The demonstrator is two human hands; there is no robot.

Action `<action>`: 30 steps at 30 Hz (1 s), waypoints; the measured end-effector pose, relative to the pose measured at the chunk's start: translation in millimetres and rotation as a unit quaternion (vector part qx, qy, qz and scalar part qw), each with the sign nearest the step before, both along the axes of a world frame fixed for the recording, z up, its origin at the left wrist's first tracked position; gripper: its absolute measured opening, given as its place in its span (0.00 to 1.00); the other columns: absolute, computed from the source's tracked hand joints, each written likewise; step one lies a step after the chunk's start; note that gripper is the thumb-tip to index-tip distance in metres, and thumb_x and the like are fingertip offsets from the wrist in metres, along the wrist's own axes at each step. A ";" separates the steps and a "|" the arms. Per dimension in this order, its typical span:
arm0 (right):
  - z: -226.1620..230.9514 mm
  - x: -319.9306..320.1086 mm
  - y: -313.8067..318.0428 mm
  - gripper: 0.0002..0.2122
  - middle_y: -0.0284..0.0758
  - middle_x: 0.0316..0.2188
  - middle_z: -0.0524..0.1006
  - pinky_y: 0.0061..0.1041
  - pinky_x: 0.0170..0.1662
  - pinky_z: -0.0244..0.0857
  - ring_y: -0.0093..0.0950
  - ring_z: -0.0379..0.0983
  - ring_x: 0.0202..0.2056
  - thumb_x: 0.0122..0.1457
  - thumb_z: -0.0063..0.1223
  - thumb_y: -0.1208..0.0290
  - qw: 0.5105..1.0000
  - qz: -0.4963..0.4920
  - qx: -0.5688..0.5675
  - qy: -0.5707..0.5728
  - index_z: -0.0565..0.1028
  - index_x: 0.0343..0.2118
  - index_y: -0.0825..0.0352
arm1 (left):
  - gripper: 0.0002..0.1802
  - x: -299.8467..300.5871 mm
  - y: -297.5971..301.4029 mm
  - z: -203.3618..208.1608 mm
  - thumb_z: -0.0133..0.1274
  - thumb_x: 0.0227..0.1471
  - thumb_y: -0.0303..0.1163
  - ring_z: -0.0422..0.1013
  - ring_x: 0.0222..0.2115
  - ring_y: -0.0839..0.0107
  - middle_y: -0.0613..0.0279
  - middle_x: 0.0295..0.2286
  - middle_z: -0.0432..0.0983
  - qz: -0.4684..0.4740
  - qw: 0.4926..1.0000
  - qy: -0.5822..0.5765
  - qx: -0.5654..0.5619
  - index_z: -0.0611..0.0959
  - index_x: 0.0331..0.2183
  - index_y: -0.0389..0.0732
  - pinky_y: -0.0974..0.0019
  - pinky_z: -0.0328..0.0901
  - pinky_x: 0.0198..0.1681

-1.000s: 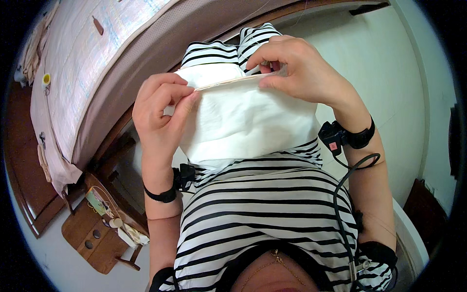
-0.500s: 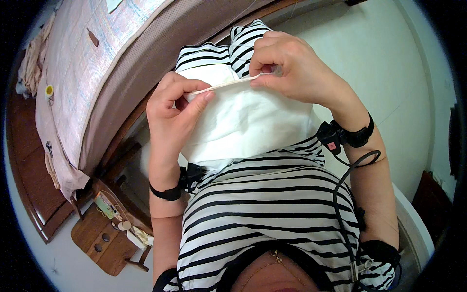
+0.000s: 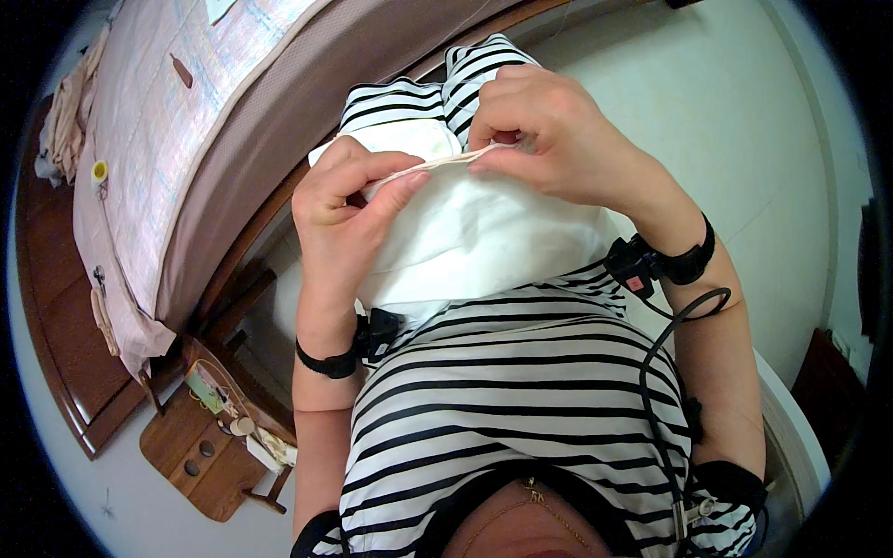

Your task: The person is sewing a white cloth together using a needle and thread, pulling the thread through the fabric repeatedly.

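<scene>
A piece of white fabric [image 3: 474, 237] lies draped over my lap, its upper edge raised between both hands. My left hand [image 3: 349, 191] pinches that edge between thumb and fingers. A short way to the right, my right hand [image 3: 539, 130] grips the same edge, thumb below and fingers curled above. Between the two pinches the edge shows as a thin, layered fold. Whether a needle or another small thing sits in the right fingers is too small to tell. Another part of white cloth [image 3: 409, 139] rests on my striped knees beyond the fold.
To the left stands a bed [image 3: 214, 102] with a pale cover, holding a brown pointed object [image 3: 181, 72], a yellow spool [image 3: 99, 171] and scissors [image 3: 99, 274]. A wooden stool [image 3: 200, 456] with small items is at lower left. A black cable [image 3: 644, 372] hangs from my right wrist strap.
My left hand has shifted slightly right and closer to the right hand, which moved a little left. The held edge now bends more, and more white cloth shows beyond it.
</scene>
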State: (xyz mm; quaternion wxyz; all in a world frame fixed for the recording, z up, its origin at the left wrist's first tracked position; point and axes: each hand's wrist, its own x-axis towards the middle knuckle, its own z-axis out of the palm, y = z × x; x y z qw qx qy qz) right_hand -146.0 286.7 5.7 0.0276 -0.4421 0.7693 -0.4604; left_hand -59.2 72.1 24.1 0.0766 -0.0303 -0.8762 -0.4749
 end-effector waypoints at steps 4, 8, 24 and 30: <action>0.6 0.9 -1.7 0.06 0.33 0.23 0.73 0.33 0.35 0.63 0.35 0.70 0.29 0.43 0.60 0.73 1.000 -0.007 0.019 0.018 0.74 0.22 0.65 | 0.07 1.3 -0.4 -0.5 0.65 0.38 0.22 0.59 0.20 0.80 0.70 0.18 0.66 -0.005 1.000 0.009 -0.011 0.86 0.26 0.38 0.75 0.51 0.22; -0.6 2.4 -4.9 0.06 0.33 0.23 0.73 0.32 0.34 0.63 0.35 0.70 0.29 0.43 0.60 0.73 1.000 -0.006 0.006 -0.006 0.74 0.22 0.65 | 0.07 1.2 1.6 -3.2 0.65 0.37 0.21 0.59 0.19 0.81 0.70 0.18 0.66 -0.007 0.999 0.035 -0.010 0.86 0.25 0.38 0.75 0.51 0.21; -3.5 4.6 -10.5 0.05 0.35 0.22 0.73 0.34 0.35 0.64 0.36 0.70 0.30 0.49 0.57 0.71 0.999 0.007 0.027 0.032 0.74 0.23 0.66 | 0.07 -1.4 3.5 -3.6 0.65 0.40 0.28 0.60 0.17 0.76 0.66 0.15 0.64 -0.022 0.995 0.061 -0.078 0.84 0.24 0.38 0.71 0.53 0.19; -0.9 4.6 -9.7 0.05 0.35 0.23 0.73 0.34 0.35 0.64 0.36 0.70 0.30 0.47 0.59 0.72 1.000 0.004 0.007 -0.010 0.74 0.24 0.65 | 0.07 -1.8 5.0 -3.4 0.64 0.40 0.26 0.58 0.16 0.78 0.68 0.15 0.63 -0.008 0.998 0.049 -0.049 0.86 0.28 0.40 0.73 0.52 0.19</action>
